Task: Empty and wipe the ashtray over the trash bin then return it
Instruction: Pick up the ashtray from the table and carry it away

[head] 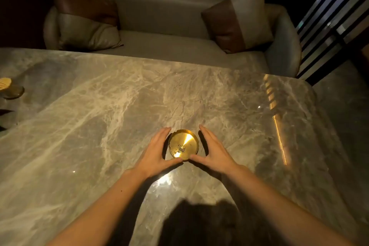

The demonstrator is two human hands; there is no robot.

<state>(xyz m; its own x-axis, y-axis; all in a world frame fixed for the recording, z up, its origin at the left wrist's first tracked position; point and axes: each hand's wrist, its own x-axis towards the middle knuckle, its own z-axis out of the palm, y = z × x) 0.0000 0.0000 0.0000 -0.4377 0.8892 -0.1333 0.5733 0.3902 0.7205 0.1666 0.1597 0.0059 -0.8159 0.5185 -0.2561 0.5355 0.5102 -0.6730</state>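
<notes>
A round brass ashtray (183, 144) sits on the marble table (99, 116), a little right of centre, with a small heap of grey ash inside near its front. My left hand (157, 152) cups its left side, thumb at the front rim. My right hand (213, 150) curves round its right side, thumb touching the front rim too. The fingers of both hands are spread and lie beside the rim; the ashtray rests flat on the table. No trash bin or wiping cloth is in view.
A grey sofa (159, 18) with two brown-and-grey cushions (85, 18) (239, 18) stands beyond the table's far edge. A small glass object (12, 90) sits at the table's left edge. Dark slats (331, 18) rise at the right, above bare floor.
</notes>
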